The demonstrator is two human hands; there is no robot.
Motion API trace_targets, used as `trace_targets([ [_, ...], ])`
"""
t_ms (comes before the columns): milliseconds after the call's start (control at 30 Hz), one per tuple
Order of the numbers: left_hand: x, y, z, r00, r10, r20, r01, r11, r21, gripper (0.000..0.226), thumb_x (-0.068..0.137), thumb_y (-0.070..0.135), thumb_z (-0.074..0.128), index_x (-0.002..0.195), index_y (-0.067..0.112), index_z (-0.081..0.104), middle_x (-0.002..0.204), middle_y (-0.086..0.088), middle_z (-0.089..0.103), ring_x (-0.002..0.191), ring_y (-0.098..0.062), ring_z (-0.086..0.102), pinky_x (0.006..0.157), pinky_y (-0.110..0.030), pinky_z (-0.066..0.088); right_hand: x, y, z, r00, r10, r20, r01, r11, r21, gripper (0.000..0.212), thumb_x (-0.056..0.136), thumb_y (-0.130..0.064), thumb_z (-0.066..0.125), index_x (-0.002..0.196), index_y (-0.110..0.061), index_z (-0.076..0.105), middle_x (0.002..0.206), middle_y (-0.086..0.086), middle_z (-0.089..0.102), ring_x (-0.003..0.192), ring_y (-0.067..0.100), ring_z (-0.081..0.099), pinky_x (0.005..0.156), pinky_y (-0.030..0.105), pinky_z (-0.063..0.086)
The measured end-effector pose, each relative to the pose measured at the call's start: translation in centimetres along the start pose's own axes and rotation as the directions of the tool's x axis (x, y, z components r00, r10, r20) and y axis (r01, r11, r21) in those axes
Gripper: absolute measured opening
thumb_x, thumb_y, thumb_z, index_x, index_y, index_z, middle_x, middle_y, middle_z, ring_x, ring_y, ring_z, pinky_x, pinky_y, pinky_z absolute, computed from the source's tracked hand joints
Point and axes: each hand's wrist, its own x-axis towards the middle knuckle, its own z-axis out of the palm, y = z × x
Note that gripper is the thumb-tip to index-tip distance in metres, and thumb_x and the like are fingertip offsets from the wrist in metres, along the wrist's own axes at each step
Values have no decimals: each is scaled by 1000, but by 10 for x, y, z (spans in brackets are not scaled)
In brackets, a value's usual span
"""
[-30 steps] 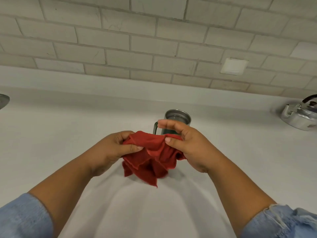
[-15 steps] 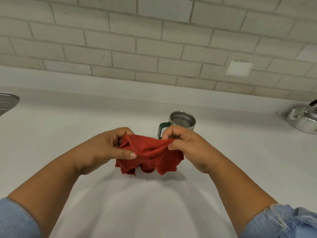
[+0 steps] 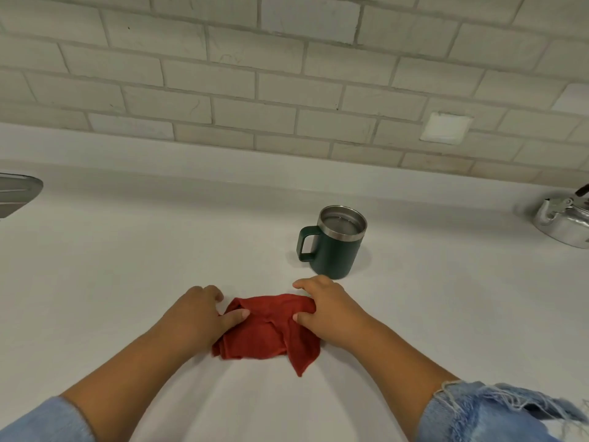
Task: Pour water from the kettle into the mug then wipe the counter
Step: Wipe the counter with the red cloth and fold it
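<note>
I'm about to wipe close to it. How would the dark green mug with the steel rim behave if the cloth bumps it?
The dark green mug with the steel rim stands upright on a flat base, so it probably slides rather than tips. It seems to hold water, so a knock might slosh some out. The smooth white counter likely offers little grip.

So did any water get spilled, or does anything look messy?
No spill shows. The counter looks dry, the mug stands upright with water inside, and the kettle sits upright at the far right. Only the red cloth looks messy, bunched under the left hand and right hand.
</note>
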Motion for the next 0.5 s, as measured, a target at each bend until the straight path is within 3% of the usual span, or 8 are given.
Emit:
trace_targets([
  [133,-5,5,9,1000,11,-25,-8,995,100,68,64,74,58,104,20,53,101,0,50,91,-18,53,76,-29,45,-5,0,4,1000,23,-4,-23,998,-64,56,86,-39,62,137,-33,40,138,-2,43,125,21,40,104,41,40],
  [333,-12,21,5,995,31,92,-55,961,269,44,66,65,64,65,24,46,74,6,48,76,-15,53,65,-27,43,-8,2,-1,999,-1,41,4,998,-61,57,83,-40,65,134,-33,42,134,-2,45,121,21,43,102,41,42],
  [500,-14,33,2,993,30,111,-44,991,125,28,71,42,69,65,22,50,69,4,54,65,-11,51,52,-21,35,-4,9,-16,988,-78,133,85,995,-47,54,81,-37,67,131,-32,47,128,-2,47,115,19,47,99,39,44],
])
